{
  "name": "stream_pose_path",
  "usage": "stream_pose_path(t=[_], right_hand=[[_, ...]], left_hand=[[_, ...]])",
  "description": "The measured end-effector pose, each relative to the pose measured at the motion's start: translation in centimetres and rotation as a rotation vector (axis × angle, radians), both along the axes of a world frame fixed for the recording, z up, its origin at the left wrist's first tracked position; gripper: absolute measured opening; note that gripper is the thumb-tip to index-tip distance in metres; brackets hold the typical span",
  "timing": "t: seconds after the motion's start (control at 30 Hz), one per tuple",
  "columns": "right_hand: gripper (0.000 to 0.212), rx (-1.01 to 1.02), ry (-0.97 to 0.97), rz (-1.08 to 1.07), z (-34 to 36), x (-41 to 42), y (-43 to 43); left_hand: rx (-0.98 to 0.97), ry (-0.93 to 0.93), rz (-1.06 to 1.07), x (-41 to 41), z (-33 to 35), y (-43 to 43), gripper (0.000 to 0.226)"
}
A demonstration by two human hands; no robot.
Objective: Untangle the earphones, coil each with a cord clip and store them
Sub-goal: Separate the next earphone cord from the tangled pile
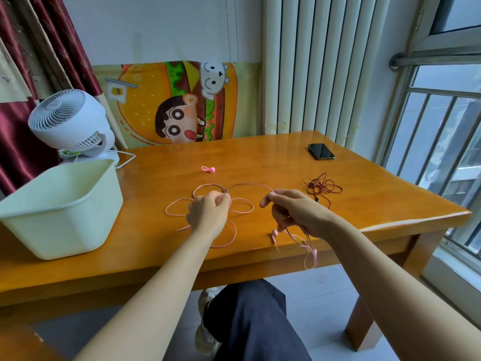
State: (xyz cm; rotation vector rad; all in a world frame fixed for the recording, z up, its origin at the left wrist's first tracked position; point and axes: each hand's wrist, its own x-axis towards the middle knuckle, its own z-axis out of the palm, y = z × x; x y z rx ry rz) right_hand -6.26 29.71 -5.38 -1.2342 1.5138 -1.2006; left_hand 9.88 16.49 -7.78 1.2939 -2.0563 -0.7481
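Hands at centre frame work the pink earphones over the table. The left hand pinches the cord where the two upper loops meet. The right hand pinches the far end of the right loop between thumb and forefinger, its other fingers curled round the earbud leads, which dangle past the table's near edge. Judged step: laying the freed cord into even loops before clipping. To do it well, match each loop's size, feed slack from the right hand without twist, and gather the loose lower loops under the left hand so none crosses another. The cord clip, pink, lies just above the loops. The dark red earphones, tangled, lie right of centre near the right hand, where the dangling leads might snag them. The pale green bin at left is probably the store. The phone, upper right, and the fan, upper left, are well apart from the work.
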Motion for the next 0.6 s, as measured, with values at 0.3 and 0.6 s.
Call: stream_pose_path(t=[0.3,0.6], right_hand=[[0.035,-0.017,0.063,-0.082,0.0,0.7,-0.6],[0.032,0.177,0.085,0.23,-0.5,1.0,0.0]], left_hand=[[-0.367,0.041,-0.217,-1.8,2.0,4.8,0.043],[0.43,0.595,-0.326,-2.8,1.4,5.0,0.04]])
